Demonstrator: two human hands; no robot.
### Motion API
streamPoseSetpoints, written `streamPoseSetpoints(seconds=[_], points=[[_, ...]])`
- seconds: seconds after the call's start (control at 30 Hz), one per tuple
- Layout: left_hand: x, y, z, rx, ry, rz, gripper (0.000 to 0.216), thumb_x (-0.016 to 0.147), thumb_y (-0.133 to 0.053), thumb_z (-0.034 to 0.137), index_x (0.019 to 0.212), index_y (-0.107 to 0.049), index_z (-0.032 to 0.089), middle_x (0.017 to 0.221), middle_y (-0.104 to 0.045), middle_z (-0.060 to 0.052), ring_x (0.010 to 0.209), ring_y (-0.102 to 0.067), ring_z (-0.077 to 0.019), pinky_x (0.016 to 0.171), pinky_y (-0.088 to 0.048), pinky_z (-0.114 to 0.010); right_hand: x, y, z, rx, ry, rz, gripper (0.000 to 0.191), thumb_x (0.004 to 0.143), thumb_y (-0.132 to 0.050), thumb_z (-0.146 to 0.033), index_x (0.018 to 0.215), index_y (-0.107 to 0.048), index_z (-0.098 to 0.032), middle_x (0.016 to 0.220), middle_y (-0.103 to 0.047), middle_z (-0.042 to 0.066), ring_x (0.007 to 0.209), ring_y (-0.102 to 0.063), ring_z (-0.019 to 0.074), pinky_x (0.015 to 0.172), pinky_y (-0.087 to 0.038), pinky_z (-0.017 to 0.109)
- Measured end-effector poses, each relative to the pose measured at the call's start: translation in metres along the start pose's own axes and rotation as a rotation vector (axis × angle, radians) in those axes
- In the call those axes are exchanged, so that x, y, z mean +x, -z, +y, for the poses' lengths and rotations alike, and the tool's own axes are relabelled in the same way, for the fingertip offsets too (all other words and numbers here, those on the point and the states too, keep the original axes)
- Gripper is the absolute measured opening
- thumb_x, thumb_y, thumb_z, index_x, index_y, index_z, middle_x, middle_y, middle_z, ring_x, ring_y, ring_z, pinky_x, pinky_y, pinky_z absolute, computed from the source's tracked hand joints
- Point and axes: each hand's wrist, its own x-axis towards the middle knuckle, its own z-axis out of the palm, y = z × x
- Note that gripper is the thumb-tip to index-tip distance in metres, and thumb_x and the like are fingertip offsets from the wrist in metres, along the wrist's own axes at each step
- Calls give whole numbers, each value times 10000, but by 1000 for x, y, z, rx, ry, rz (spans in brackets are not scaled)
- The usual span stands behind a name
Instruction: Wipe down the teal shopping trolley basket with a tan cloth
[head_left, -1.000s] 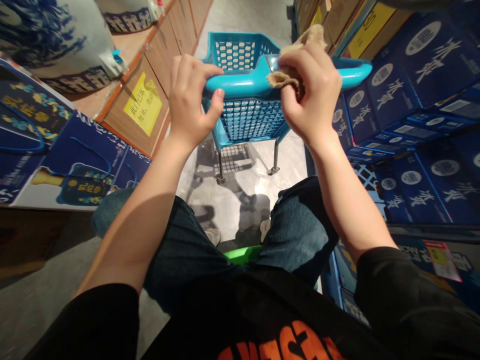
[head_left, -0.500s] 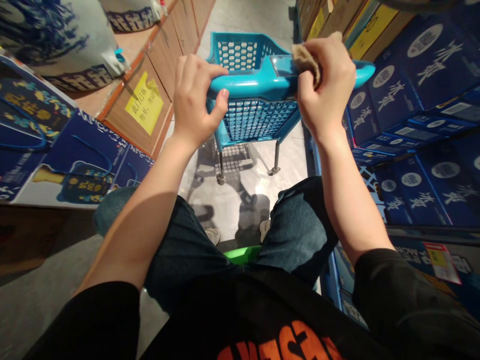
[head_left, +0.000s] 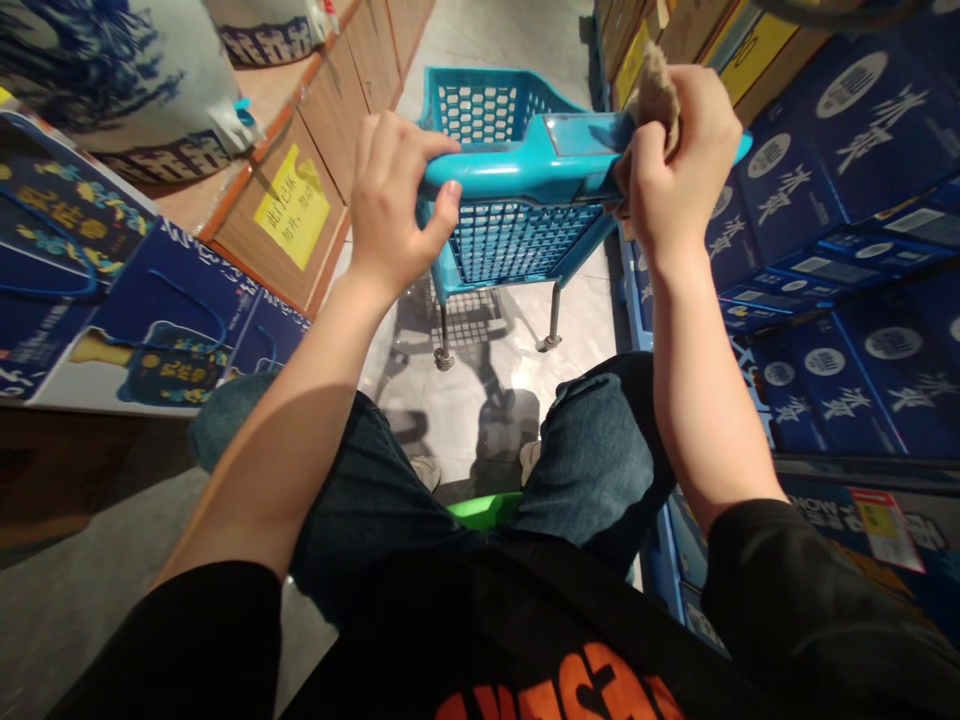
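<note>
A blue plastic shopping cart (head_left: pixel 495 240) stands in front of my knees, its thick handle (head_left: pixel 517 170) running across the view. My left hand (head_left: pixel 397 195) grips the handle's left end, thumb below and fingers over the top. Toward the right end, my right hand (head_left: pixel 686 150) is closed around a brownish cloth (head_left: pixel 658 95), which is pressed against the handle and wraps partly under it. A clear label window (head_left: pixel 581 133) sits on top of the handle between my hands. Most of the cloth is hidden in my palm.
Blue boxes (head_left: pixel 832 200) are stacked close on the right. Wooden cabinets (head_left: pixel 330 150) line the left, with a yellow handwritten sign (head_left: pixel 294 208). Large blue-and-white jars (head_left: pixel 142 80) stand on top. Blue gift boxes (head_left: pixel 150 320) sit at near left. A green seat edge (head_left: pixel 486 510) shows between my legs.
My right hand has slid rightward along the handle with the cloth, baring more of the label window. My left hand keeps its grip at the left end.
</note>
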Motion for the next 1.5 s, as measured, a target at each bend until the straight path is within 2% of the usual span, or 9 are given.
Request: streamPoseSetpoints(seconds=[0.23,0.3,0.5,0.6,0.77,1.0,1.07,1.3,1.5], points=[[-1,1,-6,6,14,8,519,1059,-370,758,1263,-653,374,1223,-685,-114,1229,-574,-380,1187,-393,-681,-14,7,-52,130,194,-419,336,784,-604,-185,1083,-616,-337,1279,-729,55,1251,-640,324,1086,-472,458],[0,1,-6,22,-17,-2,513,1070,-358,741,1262,-653,367,1219,-686,-123,1217,-584,-379,1166,-401,-693,-9,9,-45,124,180,-390,288,806,-598,-200,1062,-620,-330,1222,-744,63,1200,-658,326,1042,-487,464],[0,0,-3,-16,3,-2,531,1052,-365,785,1257,-649,386,1211,-672,-116,1243,-584,-388,1157,-410,-690,-2,0,-15,26,54,-37,188,797,-497,-195,908,-614,-291,954,-738,131,936,-650,304,887,-489,443],[0,-1,-3,-2,-2,14,561,1057,-331,793,1251,-646,371,1197,-670,-120,1226,-585,-381,1150,-416,-679,-10,-2,-36,-38,107,-116,207,814,-515,-210,973,-616,-296,1029,-734,126,1030,-642,321,959,-492,466],[0,2,-5,-31,33,3,511,1046,-374,773,1232,-655,388,1221,-677,-113,1245,-573,-388,1203,-356,-669,-15,5,-64,26,146,-422,314,797,-623,-225,1085,-600,-348,1253,-727,53,1257,-636,354,1037,-494,490],[0,0,-3,-32,30,0,465,1040,-409,748,1235,-657,405,1228,-680,-112,1240,-574,-393,1163,-380,-675,-5,-3,-29,-16,45,-86,150,818,-500,-187,881,-541,-318,972,-737,110,976,-646,298,920,-485,444],[0,-1,-2,-25,17,2,492,1050,-391,753,1237,-654,382,1221,-675,-119,1233,-572,-392,1162,-378,-685,-9,-5,-36,-39,61,-116,140,839,-518,-201,915,-566,-308,1009,-734,119,1027,-638,312,944,-479,453],[0,0,-2,89,67,-23,685,1056,-237,824,1290,-636,319,1268,-682,-114,1227,-521,-346,1191,-352,-625,-15,11,-73,-1,167,-482,307,871,-631,-263,1159,-615,-367,1342,-721,50,1318,-614,349,1052,-509,473],[1,-3,-4,80,13,-35,697,1062,-236,820,1308,-629,300,1257,-677,-113,1196,-498,-321,1123,-361,-553,-1,6,-29,-26,68,-179,116,894,-482,-222,936,-568,-288,996,-723,126,996,-658,286,940,-494,423]])
